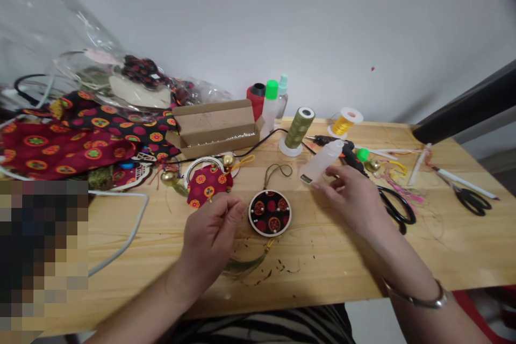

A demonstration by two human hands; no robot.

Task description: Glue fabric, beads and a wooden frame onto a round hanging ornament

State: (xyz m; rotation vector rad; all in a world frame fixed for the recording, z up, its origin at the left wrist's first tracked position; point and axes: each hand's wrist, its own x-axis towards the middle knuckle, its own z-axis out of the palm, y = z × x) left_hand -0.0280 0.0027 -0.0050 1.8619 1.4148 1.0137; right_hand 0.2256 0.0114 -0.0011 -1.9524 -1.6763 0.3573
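A round wooden hoop ornament point(270, 213) covered in black cloth with red circles lies on the wooden table point(338, 258). A green cord loop leaves its top and a green tassel point(245, 265) trails below it. My left hand point(212, 236) rests just left of the ornament, fingers pinched together on something too small to name. My right hand point(351, 196) is right of the ornament, its fingers closed on the base of a small translucent squeeze bottle point(321, 160) that lies tilted. A red patterned cloth pouch point(208, 185) sits behind my left hand.
Black scissors point(397, 208) and a glue gun point(350, 158) lie behind my right hand, a second pair of scissors point(470, 197) further right. Thread spools point(299, 128), bottles point(270, 107) and an open cardboard box point(217, 128) stand at the back. Patterned fabric point(60, 148) piles at left.
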